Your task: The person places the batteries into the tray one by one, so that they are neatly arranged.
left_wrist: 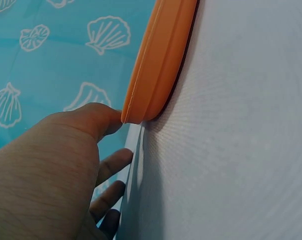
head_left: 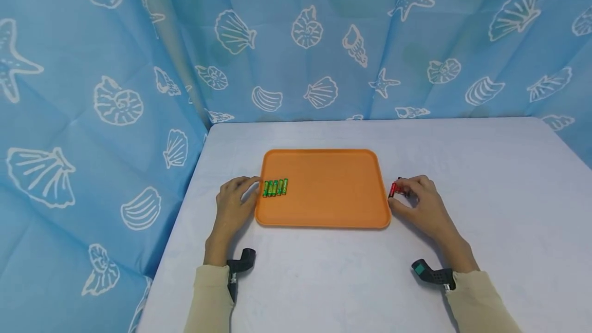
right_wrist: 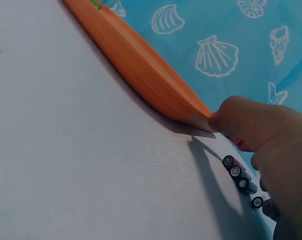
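Note:
An orange tray (head_left: pixel 324 215) lies on the table, with several green batteries (head_left: pixel 275 188) in a row near its left side. My left hand (head_left: pixel 233 205) is at the tray's left edge, its thumb tip touching the rim (left_wrist: pixel 136 100) and the other fingers loosely bent. Beside the right rim, my right hand (head_left: pixel 423 204) pinches a red and black battery (head_left: pixel 392 190) between thumb and fingers. In the right wrist view the thumb covers most of that battery. Under the same hand, several more batteries (right_wrist: pixel 235 171) lie on the table, partly hidden by the fingers.
A white cloth (head_left: pixel 333 281) covers the table around the tray. Blue curtains with white shell prints (head_left: pixel 287 55) hang behind the table and along its left side. A black wrist camera (head_left: pixel 242 261) is strapped on the left wrist, another (head_left: pixel 432 274) on the right.

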The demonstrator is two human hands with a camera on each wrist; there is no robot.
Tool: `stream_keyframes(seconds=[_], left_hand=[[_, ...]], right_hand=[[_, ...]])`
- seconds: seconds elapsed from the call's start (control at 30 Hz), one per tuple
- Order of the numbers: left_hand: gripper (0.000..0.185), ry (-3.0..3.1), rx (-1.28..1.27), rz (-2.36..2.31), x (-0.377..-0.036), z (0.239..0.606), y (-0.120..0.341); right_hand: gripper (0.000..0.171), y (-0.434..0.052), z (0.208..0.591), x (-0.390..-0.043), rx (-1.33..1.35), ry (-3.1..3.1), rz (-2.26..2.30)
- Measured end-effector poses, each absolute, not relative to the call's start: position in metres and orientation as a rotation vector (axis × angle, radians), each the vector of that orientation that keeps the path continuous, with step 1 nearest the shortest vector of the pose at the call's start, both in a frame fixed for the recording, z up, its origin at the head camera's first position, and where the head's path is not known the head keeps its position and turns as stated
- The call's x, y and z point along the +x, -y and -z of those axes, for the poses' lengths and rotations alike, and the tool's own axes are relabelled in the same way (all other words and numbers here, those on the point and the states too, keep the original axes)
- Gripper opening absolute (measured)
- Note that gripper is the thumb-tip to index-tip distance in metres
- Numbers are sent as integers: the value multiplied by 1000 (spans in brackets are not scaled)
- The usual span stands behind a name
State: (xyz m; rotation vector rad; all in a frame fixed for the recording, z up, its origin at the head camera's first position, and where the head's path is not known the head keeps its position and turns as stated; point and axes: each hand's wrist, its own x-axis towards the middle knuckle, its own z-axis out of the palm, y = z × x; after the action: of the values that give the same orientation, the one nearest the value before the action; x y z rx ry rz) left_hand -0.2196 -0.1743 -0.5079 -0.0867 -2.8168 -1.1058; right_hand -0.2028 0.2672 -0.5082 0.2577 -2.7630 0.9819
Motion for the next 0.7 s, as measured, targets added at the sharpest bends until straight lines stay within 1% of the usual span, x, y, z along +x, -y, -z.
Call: stream_keyframes(seconds=[0.1,0.23,0.5,0.7], left_hand=[[37,2823,-89,1106,-220,507,175],[37,2832,-88,1104,-220,508,176],[36,2825,-89,1110,-220,509,175],[35,2813,-90,1109,-220,508,176]], right_hand=[[46,-262,507,-203,257,2752,-988],[42,-251,504,-203,323,2728,-1023],[45,-221,498,-206,462,2699,-1006],[43,-203,497,-209,541,2687,-1054]])
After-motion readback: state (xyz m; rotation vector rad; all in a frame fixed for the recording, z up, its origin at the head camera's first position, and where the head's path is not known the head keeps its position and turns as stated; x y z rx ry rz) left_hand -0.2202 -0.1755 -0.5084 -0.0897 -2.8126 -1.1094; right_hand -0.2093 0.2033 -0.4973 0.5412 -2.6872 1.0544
